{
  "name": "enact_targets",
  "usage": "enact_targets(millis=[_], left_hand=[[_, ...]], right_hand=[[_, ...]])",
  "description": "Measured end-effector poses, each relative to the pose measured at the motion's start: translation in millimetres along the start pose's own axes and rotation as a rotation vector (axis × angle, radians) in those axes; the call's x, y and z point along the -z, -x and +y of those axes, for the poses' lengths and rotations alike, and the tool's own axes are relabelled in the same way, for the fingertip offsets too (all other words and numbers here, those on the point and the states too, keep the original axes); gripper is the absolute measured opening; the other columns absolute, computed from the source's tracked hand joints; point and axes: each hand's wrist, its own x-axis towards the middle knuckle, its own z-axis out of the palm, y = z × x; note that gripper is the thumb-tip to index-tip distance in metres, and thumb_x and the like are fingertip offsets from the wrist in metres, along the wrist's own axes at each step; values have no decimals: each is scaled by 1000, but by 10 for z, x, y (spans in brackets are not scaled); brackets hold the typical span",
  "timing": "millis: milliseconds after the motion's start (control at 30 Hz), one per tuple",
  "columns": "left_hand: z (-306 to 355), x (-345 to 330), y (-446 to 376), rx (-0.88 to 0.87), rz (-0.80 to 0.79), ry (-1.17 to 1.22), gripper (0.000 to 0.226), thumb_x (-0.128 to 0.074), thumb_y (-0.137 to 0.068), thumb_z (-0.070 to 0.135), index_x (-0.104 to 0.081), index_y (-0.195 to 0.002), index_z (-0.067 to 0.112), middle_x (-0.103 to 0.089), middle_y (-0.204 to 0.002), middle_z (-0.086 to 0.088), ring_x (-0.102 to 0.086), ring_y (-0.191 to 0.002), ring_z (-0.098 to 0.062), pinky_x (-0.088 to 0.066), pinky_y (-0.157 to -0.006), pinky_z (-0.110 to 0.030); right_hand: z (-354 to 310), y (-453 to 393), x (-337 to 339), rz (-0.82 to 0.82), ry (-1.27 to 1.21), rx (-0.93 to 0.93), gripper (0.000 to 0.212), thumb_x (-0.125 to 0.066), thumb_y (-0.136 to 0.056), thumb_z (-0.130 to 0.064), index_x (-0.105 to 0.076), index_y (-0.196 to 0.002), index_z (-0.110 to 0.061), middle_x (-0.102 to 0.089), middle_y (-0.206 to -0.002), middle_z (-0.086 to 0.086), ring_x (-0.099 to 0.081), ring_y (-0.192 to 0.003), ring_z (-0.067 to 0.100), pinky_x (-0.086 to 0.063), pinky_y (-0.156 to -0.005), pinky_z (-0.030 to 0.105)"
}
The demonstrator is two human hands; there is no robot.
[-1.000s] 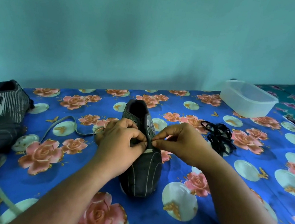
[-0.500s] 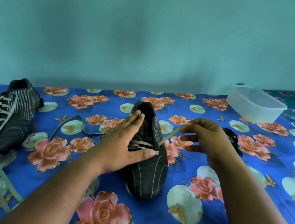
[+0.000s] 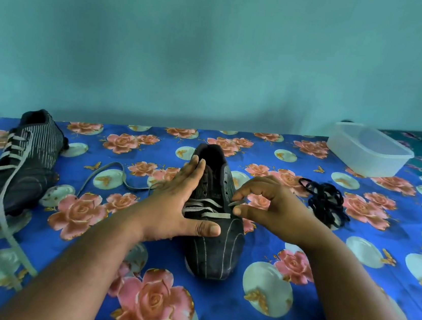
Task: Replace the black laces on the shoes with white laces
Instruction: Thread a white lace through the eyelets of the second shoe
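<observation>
Two shoes point(image 3: 214, 221) point(image 3: 22, 163), two hands point(image 3: 173, 200) point(image 3: 275, 207), one tub point(image 3: 368, 150), seemingly one black lace bundle point(image 3: 324, 203).

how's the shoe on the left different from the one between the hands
The left shoe carries white lacing up most of its front, with loose ends trailing; the middle shoe has only a few low crossings. Nothing touches the left shoe; the left hand rests on the middle one. Both are dark, striped.

Your two forearms come into view bare, with no sleeve on either as far up as the frame shows. Your left hand point(image 3: 172, 203) and right hand point(image 3: 275, 210) wear no gloves, and no ring, watch or band shows at finger or wrist. Your left thumbnail point(image 3: 214, 231) is short and unpainted.
</observation>
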Motion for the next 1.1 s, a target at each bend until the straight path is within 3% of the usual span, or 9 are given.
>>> enact_targets(millis=[133, 333, 467, 533, 600, 667, 767, 967, 1100], left_hand=[[-1, -6, -7, 11, 0, -2, 137, -52, -53, 99, 24, -154, 46, 34, -158, 28, 28, -147, 6, 2, -128, -49], [-16, -16, -16, 15, 6, -3, 138, -51, -50, 103, 24, -153, 48, 34, -158, 29, 26, -147, 6, -1, -128, -51], [-7, -15, -12, 12, 7, -4, 139, -51, -50, 103, 25, -153, 48, 35, -158, 28, 28, -147, 6, -1, -128, -51], [-2, -11, -5, 17, 1, -1, 139, -51, -50, 102, 25, -153, 48, 35, -157, 28, 32, -143, 9, -1, -128, -50], [11, -4, 3, 21, -5, 0, 138, -52, -50, 101, 25, -152, 48, 36, -157, 29, 37, -134, 15, 1, -128, -49], [24, 3, 9, 22, -4, -4, 137, -52, -52, 98, 25, -153, 48, 36, -157, 28, 38, -131, 16, 1, -128, -49], [28, 4, 8, 21, 0, -10, 136, -53, -54, 96, 24, -154, 46, 36, -157, 27, 34, -139, 9, 0, -128, -49], [49, 10, 11, 19, -6, -33, 130, -62, -66, 84, 23, -155, 43, 35, -158, 26, 29, -143, 6, 2, -128, -42], [9, -3, 5, 12, -12, -36, 136, -53, -56, 99, 26, -153, 46, 38, -155, 30, 30, -145, 6, 3, -128, -44]], right_hand=[[-14, -20, 47, 56, -51, 26, 3, -77, -91, -27, -76, -91, -24, -72, -94, -12, -64, -99, 11, -43, -92, 22], [361, -32, 255, 495, -4, -457, 10, -68, -97, -28, -70, -96, -18, -69, -86, -5, -60, -80, 17, -42, -66, 25], [601, 12, 341, 609, 306, -755, 14, -63, -97, -35, -68, -104, -25, -69, -114, 8, -54, -113, 36, -45, -93, 46], [495, -5, 282, 563, 394, -703, 24, -65, -94, -40, -66, -117, -33, -58, -132, 4, -42, -129, 36, -32, -105, 51], [316, -11, 193, 471, 379, -375, 38, -67, -89, -55, -63, -124, -42, -54, -135, -5, -41, -132, 30, -29, -105, 50], [185, -9, 84, 249, 284, -63, 43, -62, -84, -74, -66, -116, -46, -61, -125, -18, -49, -127, 25, -34, -106, 50], [160, -22, -43, 60, 170, 98, 29, -65, -86, -66, -72, -98, -40, -67, -106, -22, -55, -115, 18, -37, -103, 47], [310, -35, 110, 251, 70, -86, 8, -73, -92, -40, -68, -85, -37, -70, -93, -17, -60, -103, 20, -47, -94, 47], [468, -21, 205, 474, 165, -373, 12, -71, -93, -39, -62, -86, -39, -67, -91, -14, -58, -102, 30, -51, -85, 48]])
